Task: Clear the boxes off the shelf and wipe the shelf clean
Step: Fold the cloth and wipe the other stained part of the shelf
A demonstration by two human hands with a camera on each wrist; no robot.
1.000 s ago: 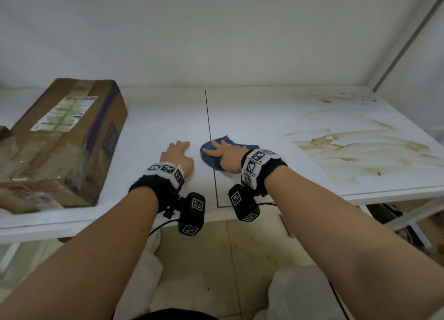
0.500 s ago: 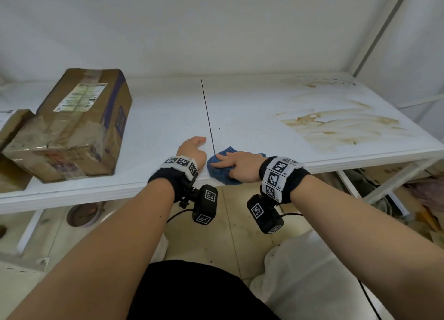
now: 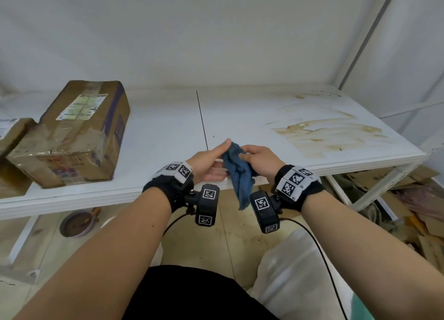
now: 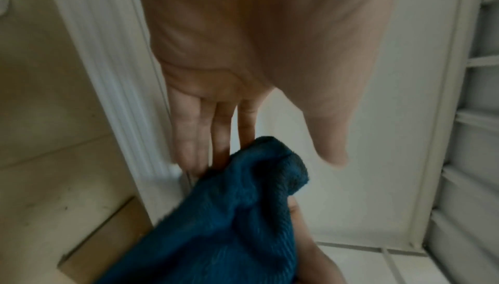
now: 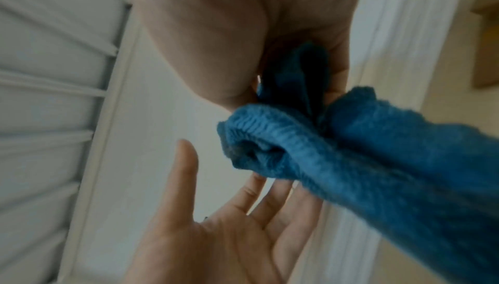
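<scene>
My right hand (image 3: 258, 160) gripped the blue cloth (image 3: 237, 173), thumb and fingers curled round its bunched upper part; the rest hung down past the front edge of the white shelf (image 3: 168, 132). In the right wrist view the cloth (image 5: 364, 149) was wedged between thumb and palm. My left hand (image 3: 207, 162) was flat and relaxed, fingers (image 4: 216, 130) straight, tips touching the cloth (image 4: 237, 214) from its left side, holding nothing. Both hands were raised just above the shelf's front edge, near the seam line. Brown stains (image 3: 329, 132) lay on the right part of the shelf, well apart from the cloth. A worn cardboard box (image 3: 72, 137) stood on the left part of the shelf, with a second box (image 3: 12, 139) just beside it at the frame edge.
</scene>
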